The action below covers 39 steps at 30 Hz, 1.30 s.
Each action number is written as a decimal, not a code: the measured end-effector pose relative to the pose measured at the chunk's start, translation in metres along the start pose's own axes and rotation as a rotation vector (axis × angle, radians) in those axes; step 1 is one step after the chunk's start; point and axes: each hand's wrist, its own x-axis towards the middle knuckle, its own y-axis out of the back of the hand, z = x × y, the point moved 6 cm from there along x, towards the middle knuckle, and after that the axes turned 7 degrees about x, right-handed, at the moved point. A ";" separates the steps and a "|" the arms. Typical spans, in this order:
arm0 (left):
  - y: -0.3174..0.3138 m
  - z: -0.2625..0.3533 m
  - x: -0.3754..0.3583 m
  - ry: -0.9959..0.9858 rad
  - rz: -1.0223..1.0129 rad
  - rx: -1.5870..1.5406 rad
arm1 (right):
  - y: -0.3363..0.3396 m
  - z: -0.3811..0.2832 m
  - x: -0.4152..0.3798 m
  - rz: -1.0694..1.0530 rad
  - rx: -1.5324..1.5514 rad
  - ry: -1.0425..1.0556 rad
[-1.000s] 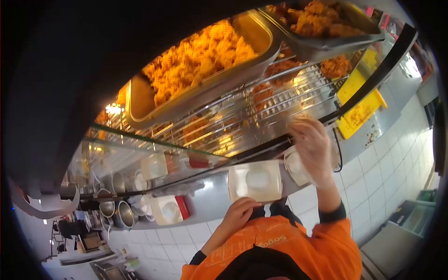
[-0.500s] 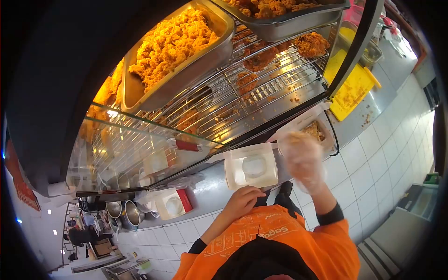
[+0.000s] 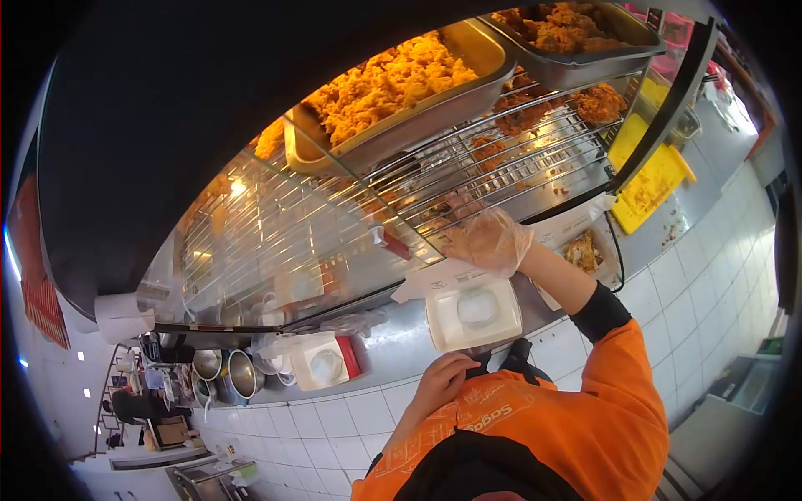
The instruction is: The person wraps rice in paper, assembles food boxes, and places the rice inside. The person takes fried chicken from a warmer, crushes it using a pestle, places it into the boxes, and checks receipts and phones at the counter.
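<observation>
My right hand [image 3: 489, 242], in a clear plastic glove, reaches over the front edge of the wire rack [image 3: 501, 171] inside the glass warmer, fingers spread and nothing in them. Right of my forearm, an open white box [image 3: 582, 250] holds a piece of fried chicken. A second open white box [image 3: 474, 315] with a white liner stands on the steel counter [image 3: 393, 351] below my right hand. My bare left hand [image 3: 441, 382] rests loosely curled at the counter's front edge, just short of that box, holding nothing.
Steel pans of fried chicken [image 3: 401, 79] [image 3: 576, 29] sit on the upper rack, with loose pieces [image 3: 597, 102] on the wire. A yellow board [image 3: 650, 184] lies on the right. Another white box with a red lid [image 3: 326, 363] and metal pots [image 3: 230, 376] stand left. White tiles cover the floor below.
My right hand has left the box on the right, where chicken now lies, and has moved up and left onto the warmer rack. My left hand stays at the counter edge.
</observation>
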 end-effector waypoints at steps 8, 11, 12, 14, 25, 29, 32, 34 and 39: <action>-0.007 0.006 0.009 -0.069 -0.089 -0.020 | 0.018 -0.010 0.015 -0.264 0.136 -0.057; -0.003 0.003 0.009 -0.084 -0.056 -0.009 | 0.020 -0.011 -0.004 -0.215 0.045 -0.053; -0.001 0.001 0.008 -0.072 -0.049 -0.009 | 0.023 -0.011 -0.009 -0.111 -0.021 -0.032; 0.000 -0.004 0.003 -0.060 -0.041 -0.005 | 0.025 -0.019 -0.011 -0.114 -0.061 0.082; -0.005 -0.007 0.016 -0.086 -0.052 0.029 | -0.030 0.021 -0.036 0.248 -0.062 -0.025; -0.006 -0.001 0.018 -0.051 -0.059 0.052 | 0.031 -0.002 -0.036 0.163 0.169 0.041; -0.011 -0.009 0.012 -0.015 -0.049 0.040 | 0.083 -0.015 -0.058 0.317 0.365 0.049; -0.015 -0.007 0.010 -0.041 -0.046 0.059 | 0.106 -0.013 -0.090 0.159 -0.060 -0.420; -0.049 0.027 0.048 -0.233 -0.139 0.070 | 0.093 0.054 -0.213 0.320 -0.209 -0.574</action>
